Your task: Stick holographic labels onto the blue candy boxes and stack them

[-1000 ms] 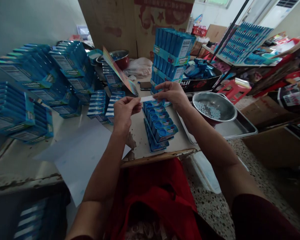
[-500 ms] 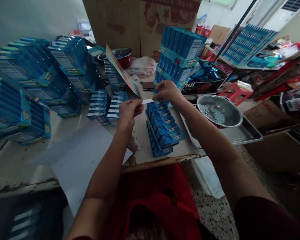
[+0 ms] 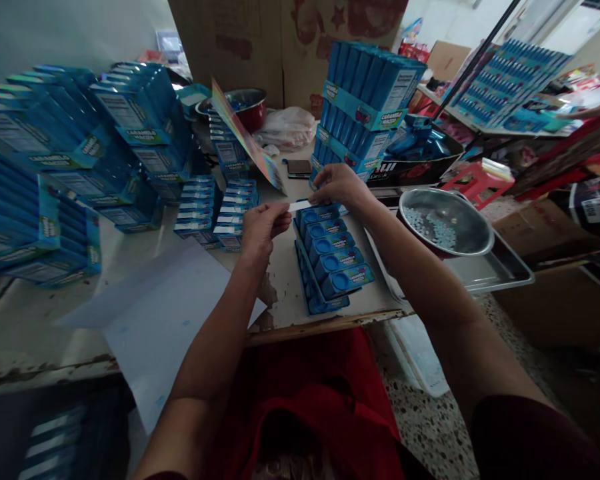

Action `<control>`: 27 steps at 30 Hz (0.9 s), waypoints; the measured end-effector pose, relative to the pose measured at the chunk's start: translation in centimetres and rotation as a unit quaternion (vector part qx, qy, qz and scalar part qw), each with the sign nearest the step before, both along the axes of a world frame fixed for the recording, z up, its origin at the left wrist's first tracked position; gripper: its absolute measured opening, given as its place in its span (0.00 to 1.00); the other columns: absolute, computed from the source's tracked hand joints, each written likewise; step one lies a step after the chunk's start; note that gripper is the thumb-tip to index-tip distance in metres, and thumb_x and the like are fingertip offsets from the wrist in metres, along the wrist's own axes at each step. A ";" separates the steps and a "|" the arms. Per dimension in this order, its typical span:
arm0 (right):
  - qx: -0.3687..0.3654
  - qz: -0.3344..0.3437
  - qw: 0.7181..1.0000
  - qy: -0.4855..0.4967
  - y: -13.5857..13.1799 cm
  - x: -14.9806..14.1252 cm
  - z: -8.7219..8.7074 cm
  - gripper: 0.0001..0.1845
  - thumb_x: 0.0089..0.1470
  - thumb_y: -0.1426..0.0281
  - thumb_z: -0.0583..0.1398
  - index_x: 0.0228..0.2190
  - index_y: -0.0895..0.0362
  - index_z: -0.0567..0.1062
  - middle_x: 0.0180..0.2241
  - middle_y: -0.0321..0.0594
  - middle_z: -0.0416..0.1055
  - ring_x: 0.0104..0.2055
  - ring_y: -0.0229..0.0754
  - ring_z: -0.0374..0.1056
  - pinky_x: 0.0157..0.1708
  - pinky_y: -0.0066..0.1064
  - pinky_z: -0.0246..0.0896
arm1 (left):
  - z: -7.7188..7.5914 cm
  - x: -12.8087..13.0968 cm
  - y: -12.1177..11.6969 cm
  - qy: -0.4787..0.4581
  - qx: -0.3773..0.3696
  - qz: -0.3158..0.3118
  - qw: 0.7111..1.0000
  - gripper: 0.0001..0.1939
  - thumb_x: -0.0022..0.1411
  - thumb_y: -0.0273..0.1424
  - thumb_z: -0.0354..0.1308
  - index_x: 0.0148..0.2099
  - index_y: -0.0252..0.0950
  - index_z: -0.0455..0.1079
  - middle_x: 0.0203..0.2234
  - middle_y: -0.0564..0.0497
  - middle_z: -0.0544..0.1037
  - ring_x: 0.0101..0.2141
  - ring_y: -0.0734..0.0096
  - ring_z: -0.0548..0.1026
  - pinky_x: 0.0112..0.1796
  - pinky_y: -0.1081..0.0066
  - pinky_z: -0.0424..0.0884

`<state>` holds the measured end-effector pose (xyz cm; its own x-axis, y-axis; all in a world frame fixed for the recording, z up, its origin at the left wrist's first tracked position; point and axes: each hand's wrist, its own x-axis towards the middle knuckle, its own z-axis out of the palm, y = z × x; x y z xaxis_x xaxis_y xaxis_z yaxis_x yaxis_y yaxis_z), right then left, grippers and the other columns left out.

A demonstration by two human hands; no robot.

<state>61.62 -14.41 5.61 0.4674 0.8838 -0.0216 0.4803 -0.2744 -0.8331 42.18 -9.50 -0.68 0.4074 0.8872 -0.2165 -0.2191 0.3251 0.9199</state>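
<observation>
A short white strip [image 3: 299, 206], which looks like paper or a sticker, is stretched between my two hands. My left hand [image 3: 260, 229] pinches its left end between thumb and fingers. At the other end, the fingertips of my right hand [image 3: 341, 185] are closed on it. Just below and right of the strip, a row of blue boxes [image 3: 341, 260] with round recesses and "Caramelo Macizo" lettering stands in a blue display tray [image 3: 314, 283]. My right hand and wrist hide the far end of that row.
Stacks of blue boxes [image 3: 65, 133] fill the left side, with smaller white-topped packs [image 3: 196, 207] nearer. A tall stack [image 3: 365, 107] stands behind my right hand. White sheets [image 3: 165, 313] overhang the front edge. To the right, a metal bowl [image 3: 473, 230] of small pale pieces sits on a metal tray [image 3: 505, 270].
The view has shifted slightly. Both hands keep their pinch on the white strip, which now slants a little more, its right end higher. The boxes in the display tray look unchanged.
</observation>
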 end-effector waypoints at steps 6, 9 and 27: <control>0.042 -0.002 0.998 -0.036 0.4 1.1 -1.0 0.26 0.28 0.80 0.80 0.28 0.54 0.74 0.23 0.30 0.68 0.30 0.41 0.68 0.31 0.31 0.61 | -1.2 0.4 0.0 0.004 -0.024 -0.015 1.000 0.16 0.46 0.36 0.77 0.32 0.36 0.74 0.26 0.52 0.80 0.26 0.76 0.77 0.33 0.74 0.76; 0.034 -0.021 0.992 -0.120 -0.2 1.7 -0.8 0.27 0.28 0.75 0.82 0.28 0.55 0.74 0.26 0.31 0.68 0.35 0.41 0.68 0.33 0.30 0.59 | -2.4 1.0 -0.2 -0.014 -0.068 -0.043 0.997 0.20 0.44 0.38 0.80 0.33 0.37 0.73 0.26 0.54 0.79 0.26 0.77 0.76 0.33 0.75 0.74; 0.067 -0.091 0.986 -0.127 -9.3 -0.5 3.0 0.24 0.46 0.38 0.74 0.39 0.36 0.80 0.36 0.50 0.78 0.34 0.51 0.73 0.34 0.52 0.61 | -2.1 -15.1 3.1 0.335 0.286 0.093 0.893 0.17 0.52 0.33 0.78 0.41 0.40 0.77 0.42 0.45 0.82 0.49 0.54 0.77 0.52 0.62 0.70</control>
<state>61.09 -23.67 8.58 0.5934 0.7722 0.2269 0.6308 -0.2711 -0.7270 27.09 -6.38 -2.80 0.1909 0.9696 0.1533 0.4405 -0.2241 0.8693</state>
